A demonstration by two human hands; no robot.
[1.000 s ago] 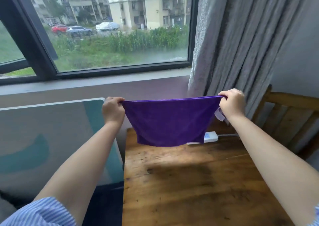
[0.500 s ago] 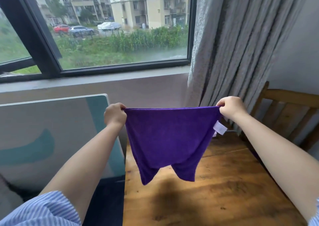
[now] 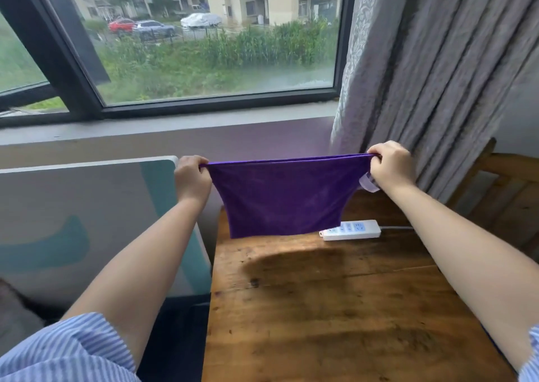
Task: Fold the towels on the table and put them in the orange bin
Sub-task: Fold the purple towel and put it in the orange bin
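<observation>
The left hand [image 3: 191,177] and right hand [image 3: 390,167], held well apart, each pinch a top corner of a soft purple towel [image 3: 284,196], stretching its doubled upper edge taut. It hangs in air above the far end of a worn, grainy wooden table [image 3: 335,308], near a smooth white rectangular power strip [image 3: 351,230].

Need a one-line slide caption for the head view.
Both hands, left and right, hold a purple towel stretched by its top corners above a wooden table, power strip behind.
</observation>
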